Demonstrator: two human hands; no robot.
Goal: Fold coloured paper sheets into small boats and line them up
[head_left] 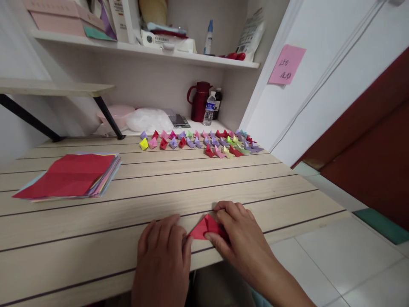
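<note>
A small folded piece of red paper [204, 228] lies near the front edge of the pale wooden table [159, 192]. My right hand [238, 232] is pinched on its right side, fingers curled over the fold. My left hand [162, 247] lies beside it on the left, fingers together and pressed to the table, fingertips touching the paper's left corner. A stack of coloured paper sheets [72, 175] with a red sheet on top sits at the left of the table.
Several small folded paper shapes [200, 143] in many colours stand in rows at the table's back. Behind them are a red jug [200, 101], a water bottle [209, 108] and a white bag [148, 120]. A shelf [143, 49] hangs above; a white door with a pink note [286, 65] is at the right.
</note>
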